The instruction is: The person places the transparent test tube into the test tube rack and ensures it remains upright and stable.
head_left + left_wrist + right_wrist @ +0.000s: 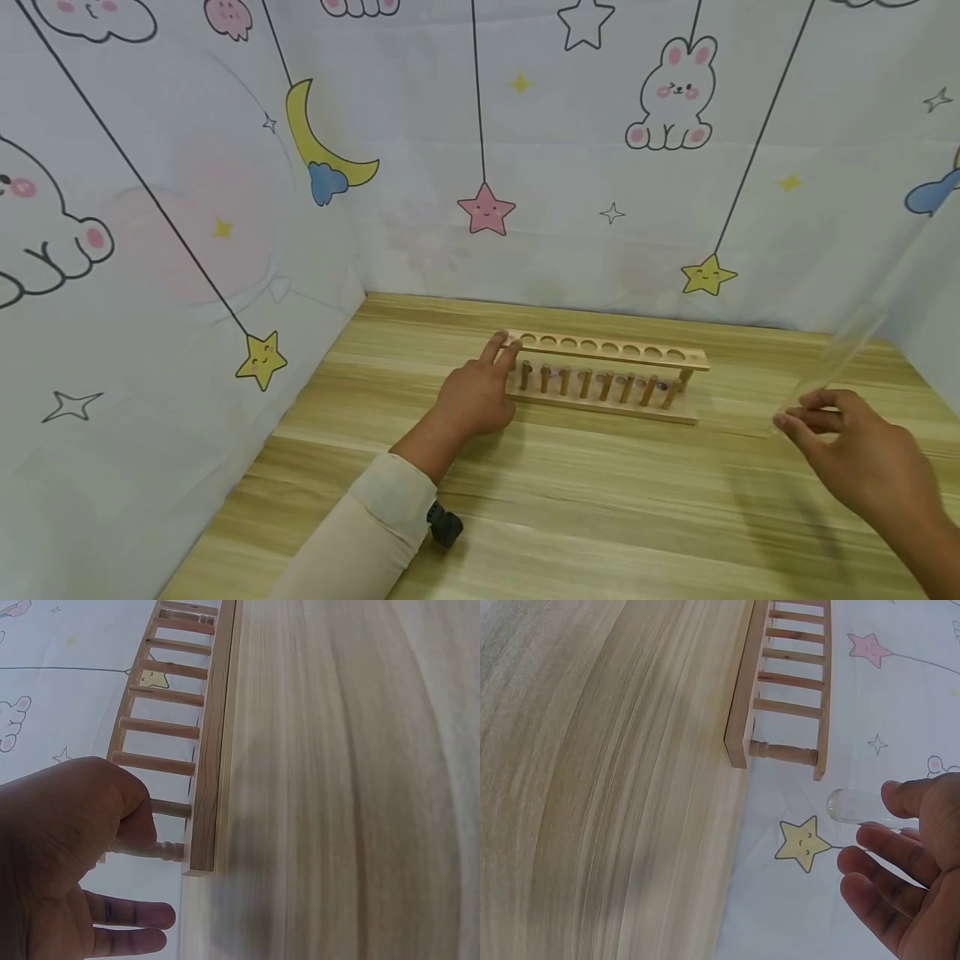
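Note:
A wooden test tube rack (600, 408) stands on the table, with a row of round holes in its upper board and upright pegs below. At its left end my left hand (476, 396) grips the rack, fingers over the upper board. In the left wrist view, the left hand (82, 825) covers part of the end post, with two fingers extended past it. Off to the right, my right hand (862, 450) pinches a clear test tube (847, 342), held tilted above the table. Its rounded end shows in the right wrist view, where the test tube (855, 806) sticks out past the thumb.
The wood-grain table (585, 508) runs back to a white cloth backdrop (420, 125) printed with stars, a moon and rabbits. Cloth also closes off the left and right sides. A small black device (446, 525) is strapped at the left wrist.

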Demonstrator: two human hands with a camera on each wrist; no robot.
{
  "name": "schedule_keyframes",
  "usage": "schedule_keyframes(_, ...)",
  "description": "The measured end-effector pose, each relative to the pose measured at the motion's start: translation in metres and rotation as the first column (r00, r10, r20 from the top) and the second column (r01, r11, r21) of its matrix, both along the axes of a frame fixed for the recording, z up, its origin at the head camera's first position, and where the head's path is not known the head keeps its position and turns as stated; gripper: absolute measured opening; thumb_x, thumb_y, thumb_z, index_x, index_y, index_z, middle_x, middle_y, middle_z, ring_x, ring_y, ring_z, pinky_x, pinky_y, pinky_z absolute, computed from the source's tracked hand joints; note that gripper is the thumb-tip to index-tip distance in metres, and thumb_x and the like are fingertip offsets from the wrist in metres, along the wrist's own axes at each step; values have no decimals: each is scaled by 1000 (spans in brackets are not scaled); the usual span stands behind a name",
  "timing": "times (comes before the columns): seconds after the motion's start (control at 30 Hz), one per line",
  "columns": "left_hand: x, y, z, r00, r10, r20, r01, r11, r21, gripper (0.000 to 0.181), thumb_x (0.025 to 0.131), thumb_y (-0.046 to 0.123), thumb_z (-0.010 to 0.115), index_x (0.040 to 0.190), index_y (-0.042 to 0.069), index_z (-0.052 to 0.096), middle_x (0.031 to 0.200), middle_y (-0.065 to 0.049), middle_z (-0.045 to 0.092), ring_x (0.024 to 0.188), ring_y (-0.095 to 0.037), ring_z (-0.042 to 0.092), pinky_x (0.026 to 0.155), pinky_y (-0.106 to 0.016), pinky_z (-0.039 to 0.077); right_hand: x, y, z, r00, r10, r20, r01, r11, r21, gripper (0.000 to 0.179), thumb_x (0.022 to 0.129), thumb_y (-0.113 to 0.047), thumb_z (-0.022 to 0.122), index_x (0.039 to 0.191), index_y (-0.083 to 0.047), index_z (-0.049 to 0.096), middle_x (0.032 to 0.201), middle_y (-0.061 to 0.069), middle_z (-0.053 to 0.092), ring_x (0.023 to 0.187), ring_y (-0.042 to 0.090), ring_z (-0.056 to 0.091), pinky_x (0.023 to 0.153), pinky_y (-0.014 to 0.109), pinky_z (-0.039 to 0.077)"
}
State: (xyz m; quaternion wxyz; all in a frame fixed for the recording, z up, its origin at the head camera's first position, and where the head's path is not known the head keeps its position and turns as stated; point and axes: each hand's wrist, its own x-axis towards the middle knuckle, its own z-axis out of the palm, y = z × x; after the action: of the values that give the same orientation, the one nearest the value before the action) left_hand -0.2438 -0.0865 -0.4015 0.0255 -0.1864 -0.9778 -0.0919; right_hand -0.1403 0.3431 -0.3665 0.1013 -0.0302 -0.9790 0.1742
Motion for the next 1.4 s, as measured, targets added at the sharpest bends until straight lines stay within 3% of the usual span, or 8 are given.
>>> schedule_keyframes(0.5,2,2,2,1000,15,15,-15,1000,-3,88,88,11,64,165,22,23,170,-4,14,65,-19,49,47,-30,31,-1,-3,0,1000,18,7,-18,1000,-4,64,102,-54,56,125,6,52,119,34,64,57,23,61,48,36,42)
schedule_keyframes(1.4,2,1,3,1000,2,11,-2,1000,8,88,88,11,65,165,22,23,170,-5,15,62,-17,45,47,-30,31,-6,-17,1,999,36,-15,-36,999,-18,64,102,-54,57,128,5,52,123,32,64,64,26,66,49,35,43)
